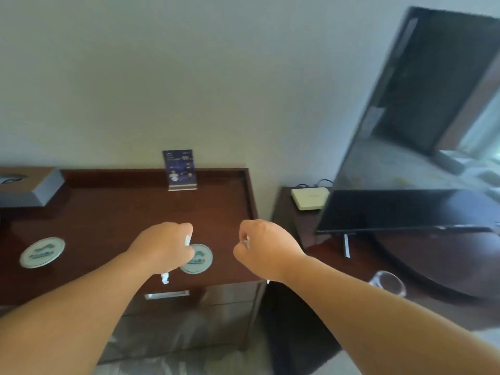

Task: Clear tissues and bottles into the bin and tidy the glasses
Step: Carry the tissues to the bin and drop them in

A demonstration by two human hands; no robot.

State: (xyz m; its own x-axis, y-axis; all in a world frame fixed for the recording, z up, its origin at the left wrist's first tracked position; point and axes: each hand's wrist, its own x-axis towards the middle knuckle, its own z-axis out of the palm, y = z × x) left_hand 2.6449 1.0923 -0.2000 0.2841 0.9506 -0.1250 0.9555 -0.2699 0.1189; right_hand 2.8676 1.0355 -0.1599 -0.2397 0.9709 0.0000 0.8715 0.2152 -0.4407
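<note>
At the far left edge I see one tissue box (25,189), with a brown top, slanted grey sides and a dark oval slot. It sits on the dark reddish wooden counter (108,209), which has a raised lip along the back and right. There are two round coasters, pale with green print. The left coaster (42,252) lies flat near the front left, and the right coaster (200,259) is partly under my left hand. At the back, against the wall, stands one blue printed card in a clear stand (180,169).

My left grip (165,246) is curled into a fist around a crumpled white tissue (164,278), with scraps poking out above and below the fingers. Below the counter edge there is one metal drawer handle (166,294). Lower down is a blurred sheet of grey, glossy plastic (176,345); I cannot tell whether it lines a bin.

My right grip (263,247) hangs past the counter's right corner, fingers curled tight. It pinches a second tissue (246,240), of which only small white bits show, at the thumb and under the wrist.

To the right is a lower dark TV counter (292,226). It carries one flat cream box (309,198) with black cables behind it, one black television (419,125) on thin legs, and one clear drinking glass (388,282) standing upright near the front. I cannot make out anything in the glass.
</note>
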